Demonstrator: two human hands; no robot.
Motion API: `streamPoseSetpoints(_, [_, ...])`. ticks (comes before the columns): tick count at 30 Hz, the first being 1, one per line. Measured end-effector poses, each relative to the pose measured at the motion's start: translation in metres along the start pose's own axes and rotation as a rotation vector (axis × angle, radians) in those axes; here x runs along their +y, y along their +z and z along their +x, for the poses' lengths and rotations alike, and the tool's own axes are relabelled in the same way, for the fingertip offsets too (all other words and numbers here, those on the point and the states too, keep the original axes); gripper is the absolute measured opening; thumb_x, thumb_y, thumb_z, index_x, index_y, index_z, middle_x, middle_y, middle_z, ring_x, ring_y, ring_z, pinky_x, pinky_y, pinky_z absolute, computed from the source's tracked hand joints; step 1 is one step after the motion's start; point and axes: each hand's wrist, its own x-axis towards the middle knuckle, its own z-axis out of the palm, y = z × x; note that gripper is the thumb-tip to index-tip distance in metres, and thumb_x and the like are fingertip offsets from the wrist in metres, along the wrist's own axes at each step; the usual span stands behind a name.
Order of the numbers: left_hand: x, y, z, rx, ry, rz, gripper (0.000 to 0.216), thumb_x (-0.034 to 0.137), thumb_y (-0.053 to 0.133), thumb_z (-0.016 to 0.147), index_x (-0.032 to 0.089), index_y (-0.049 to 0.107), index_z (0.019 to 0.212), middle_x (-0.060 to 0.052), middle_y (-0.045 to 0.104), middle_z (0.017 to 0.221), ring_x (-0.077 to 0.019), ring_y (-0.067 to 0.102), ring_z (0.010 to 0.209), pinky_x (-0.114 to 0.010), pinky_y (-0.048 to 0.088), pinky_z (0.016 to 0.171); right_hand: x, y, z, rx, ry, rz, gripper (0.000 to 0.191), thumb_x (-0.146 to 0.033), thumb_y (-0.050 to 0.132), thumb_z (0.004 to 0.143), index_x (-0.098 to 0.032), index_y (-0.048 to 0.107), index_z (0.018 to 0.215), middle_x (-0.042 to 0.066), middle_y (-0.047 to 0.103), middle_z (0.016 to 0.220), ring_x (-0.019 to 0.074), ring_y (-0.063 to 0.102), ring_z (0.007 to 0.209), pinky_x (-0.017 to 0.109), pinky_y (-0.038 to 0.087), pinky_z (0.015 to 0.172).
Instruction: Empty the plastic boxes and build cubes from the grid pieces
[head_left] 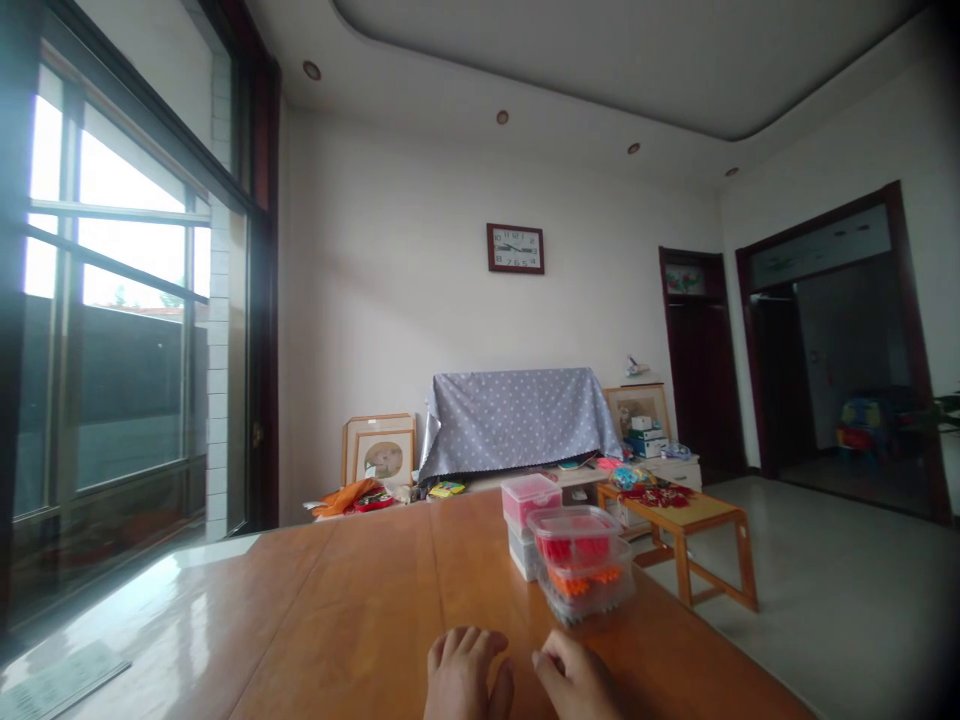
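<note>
My left hand [466,675] is low in the view, over the brown wooden table [360,600]. Its fingers curve forward with the thumb apart, and nothing shows in it. Beside it on the right is my right hand [576,682], its fingers curled in and the thumb close against them; whatever it may hold is hidden. Just beyond my right hand stand stacked clear plastic boxes, the upper one [574,535] with red contents and a lower one [577,585] with orange pieces. Behind these, a pink-topped box [529,495] sits on a whitish box [523,550].
A paper sheet [64,682] lies at the table's left edge. Past the table's right side stands a low wooden stool [701,515] with red items on it. A dotted grey cloth [517,420] covers something by the wall. Windows [135,300] line the left.
</note>
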Motion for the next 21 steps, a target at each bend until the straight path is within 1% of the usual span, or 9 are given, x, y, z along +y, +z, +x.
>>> streamPoseSetpoints(5, [-0.004, 0.004, 0.002, -0.011, -0.056, -0.059, 0.015, 0.033, 0.059, 0.087, 0.027, 0.072, 0.093, -0.004, 0.074, 0.090, -0.0240, 0.067, 0.092, -0.039, 0.044, 0.088, 0.008, 0.001, 0.006, 0.031, -0.009, 0.122, 0.037, -0.053, 0.051, 0.087, -0.023, 0.049, 0.066, -0.005, 0.052, 0.059, 0.0141, 0.049, 0.060, 0.024, 0.036, 0.059])
streamPoseSetpoints(8, [-0.008, 0.007, 0.005, -0.008, -0.127, -0.129, 0.021, 0.035, 0.055, 0.088, 0.027, 0.071, 0.099, -0.006, 0.075, 0.097, -0.0245, 0.067, 0.097, -0.039, 0.046, 0.090, 0.013, 0.002, 0.009, 0.031, -0.026, 0.147, 0.038, -0.053, 0.048, 0.089, -0.023, 0.047, 0.066, -0.005, 0.050, 0.059, 0.0145, 0.049, 0.061, 0.025, 0.037, 0.060])
streamPoseSetpoints(10, [-0.011, 0.007, 0.012, 0.005, -0.212, -0.196, 0.027, 0.038, 0.054, 0.088, 0.026, 0.070, 0.106, -0.007, 0.074, 0.104, -0.0250, 0.067, 0.102, -0.040, 0.047, 0.092, 0.017, 0.002, 0.010, 0.003, -0.033, 0.126, 0.036, -0.051, 0.046, 0.090, -0.023, 0.045, 0.067, -0.004, 0.050, 0.060, 0.0146, 0.049, 0.061, 0.025, 0.037, 0.060])
streamPoseSetpoints(14, [-0.016, 0.002, 0.038, -0.017, -0.399, -0.402, 0.047, 0.049, 0.055, 0.085, 0.020, 0.062, 0.122, -0.013, 0.071, 0.118, -0.0261, 0.066, 0.113, -0.037, 0.050, 0.096, 0.017, 0.006, 0.014, -0.040, -0.003, 0.030, 0.029, -0.040, 0.045, 0.093, -0.023, 0.048, 0.069, -0.003, 0.055, 0.062, 0.0149, 0.052, 0.061, 0.024, 0.037, 0.060])
streamPoseSetpoints(17, [-0.017, -0.004, 0.064, -0.003, -0.443, -0.514, 0.057, 0.053, 0.055, 0.084, 0.017, 0.056, 0.128, -0.016, 0.069, 0.119, -0.0272, 0.065, 0.113, -0.038, 0.051, 0.094, 0.005, 0.014, 0.023, -0.097, 0.034, -0.026, 0.021, -0.027, 0.048, 0.091, -0.022, 0.053, 0.071, -0.002, 0.060, 0.064, 0.0155, 0.057, 0.063, 0.024, 0.036, 0.060])
streamPoseSetpoints(19, [-0.021, -0.006, 0.081, 0.008, -0.452, -0.513, 0.061, 0.051, 0.059, 0.082, 0.016, 0.053, 0.130, -0.016, 0.069, 0.118, -0.0277, 0.065, 0.111, -0.039, 0.050, 0.094, -0.010, 0.021, 0.029, -0.133, 0.041, -0.061, 0.018, -0.021, 0.051, 0.088, -0.021, 0.057, 0.071, 0.000, 0.064, 0.067, 0.0159, 0.060, 0.067, 0.023, 0.035, 0.059])
streamPoseSetpoints(21, [-0.027, -0.003, 0.097, 0.002, -0.437, -0.488, 0.064, 0.049, 0.063, 0.079, 0.014, 0.052, 0.131, -0.017, 0.067, 0.120, -0.0281, 0.064, 0.112, -0.040, 0.049, 0.096, -0.025, 0.029, 0.035, -0.134, 0.022, -0.099, 0.018, -0.019, 0.051, 0.088, -0.020, 0.059, 0.071, 0.001, 0.068, 0.071, 0.0158, 0.063, 0.069, 0.023, 0.034, 0.059])
